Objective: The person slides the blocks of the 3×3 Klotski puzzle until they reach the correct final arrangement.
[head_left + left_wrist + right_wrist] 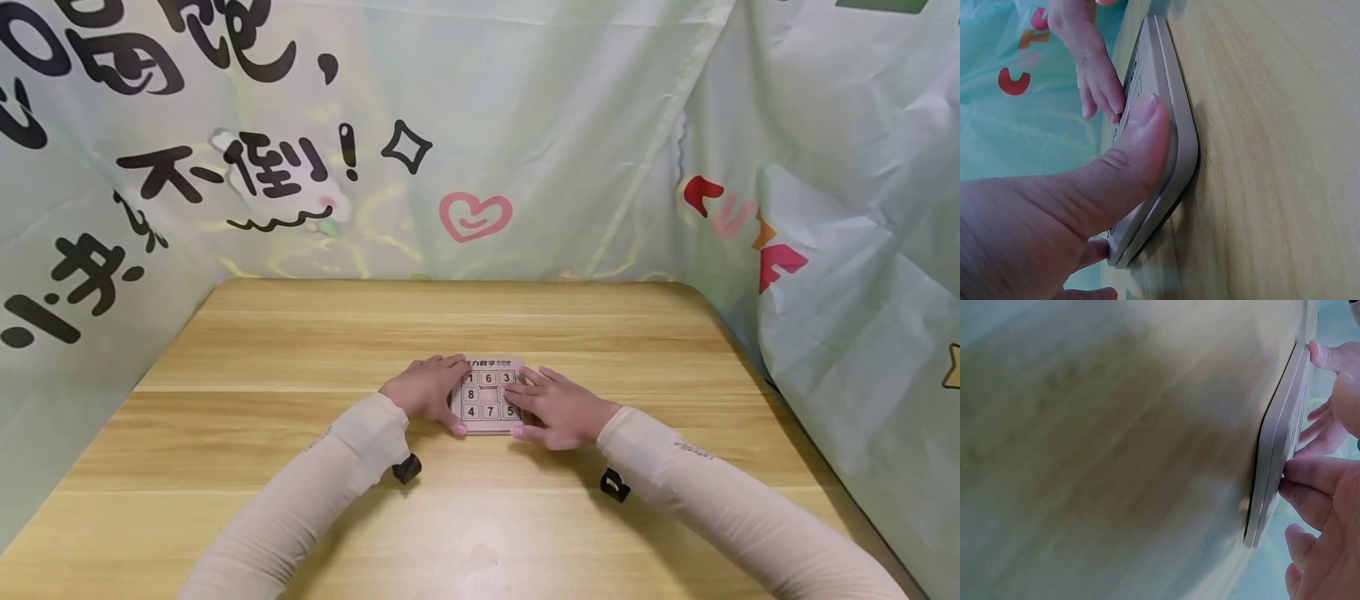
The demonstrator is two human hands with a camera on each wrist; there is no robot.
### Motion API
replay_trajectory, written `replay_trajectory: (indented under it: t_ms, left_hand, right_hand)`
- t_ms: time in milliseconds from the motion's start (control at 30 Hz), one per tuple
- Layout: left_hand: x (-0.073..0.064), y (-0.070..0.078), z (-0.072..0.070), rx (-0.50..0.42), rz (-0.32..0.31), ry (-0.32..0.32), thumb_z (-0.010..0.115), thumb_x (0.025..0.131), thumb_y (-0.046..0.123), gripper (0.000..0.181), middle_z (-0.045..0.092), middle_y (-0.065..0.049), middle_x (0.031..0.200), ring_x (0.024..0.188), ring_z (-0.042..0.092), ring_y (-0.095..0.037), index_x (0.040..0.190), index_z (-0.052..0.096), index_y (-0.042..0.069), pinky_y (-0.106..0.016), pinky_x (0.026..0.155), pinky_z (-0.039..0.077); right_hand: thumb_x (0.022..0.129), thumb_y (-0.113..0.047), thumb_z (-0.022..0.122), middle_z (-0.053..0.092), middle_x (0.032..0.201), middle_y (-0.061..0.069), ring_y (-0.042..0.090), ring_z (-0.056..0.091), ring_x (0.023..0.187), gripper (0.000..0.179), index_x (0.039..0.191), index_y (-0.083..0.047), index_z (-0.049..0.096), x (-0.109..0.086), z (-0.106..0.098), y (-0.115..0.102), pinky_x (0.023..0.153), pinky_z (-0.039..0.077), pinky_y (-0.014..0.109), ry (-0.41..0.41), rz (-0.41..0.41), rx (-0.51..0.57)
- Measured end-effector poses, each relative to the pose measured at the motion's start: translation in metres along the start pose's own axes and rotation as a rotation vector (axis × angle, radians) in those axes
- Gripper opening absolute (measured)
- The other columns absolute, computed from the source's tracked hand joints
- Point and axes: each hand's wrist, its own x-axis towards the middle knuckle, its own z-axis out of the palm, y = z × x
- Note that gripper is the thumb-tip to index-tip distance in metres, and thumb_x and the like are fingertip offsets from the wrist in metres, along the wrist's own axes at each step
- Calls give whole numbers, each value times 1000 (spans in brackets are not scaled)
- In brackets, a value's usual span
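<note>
A pale sliding number puzzle [487, 427] lies flat on the wooden table. Its rows show 1, 6, 3, then 8 with a gap in the centre, then 4, 7, 5. My left hand [426, 388] grips the puzzle's left side, thumb at the near corner and fingers toward the far one. In the left wrist view that thumb [1135, 144] presses on the frame's edge. My right hand [566, 410] reaches in from the right with fingers extended. Its fingertips touch the middle-row tile at the right, partly hiding it, and the thumb lies by the near right corner.
The wood-grain table [480, 517] stretches around the puzzle. Behind it hangs a pale green cloth [555, 150] with black lettering and a pink heart; more cloth [862, 350] drapes along the right edge. Black straps [407, 469] show at both wrists.
</note>
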Motion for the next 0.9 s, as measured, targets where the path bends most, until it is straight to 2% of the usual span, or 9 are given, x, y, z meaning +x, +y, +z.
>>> replay_trajectory:
  t_ms: [333,633,900]
  left_hand:
    - [2,4,-1,50,-11,18,84,62,55,113,29,-9,156,139,31,-32,151,32,10,-47,115,22]
    - [2,8,-3,104,-37,18,84,60,58,111,31,-10,155,140,27,-36,149,36,12,-51,113,23]
    - [4,14,-3,147,-82,51,86,53,58,108,38,-8,151,131,41,-36,142,45,12,-53,108,31]
  right_hand:
    - [100,-49,42,41,148,14,37,20,143,65,143,-1,44,-2,-1,2,116,14,53,11,-2,1]
    - [100,-49,41,42,148,15,39,21,142,65,144,-2,44,7,-3,-1,115,16,54,28,-17,-28]
    - [100,-47,43,43,147,15,39,23,142,63,143,-1,44,22,-1,-1,115,17,54,51,-20,-24]
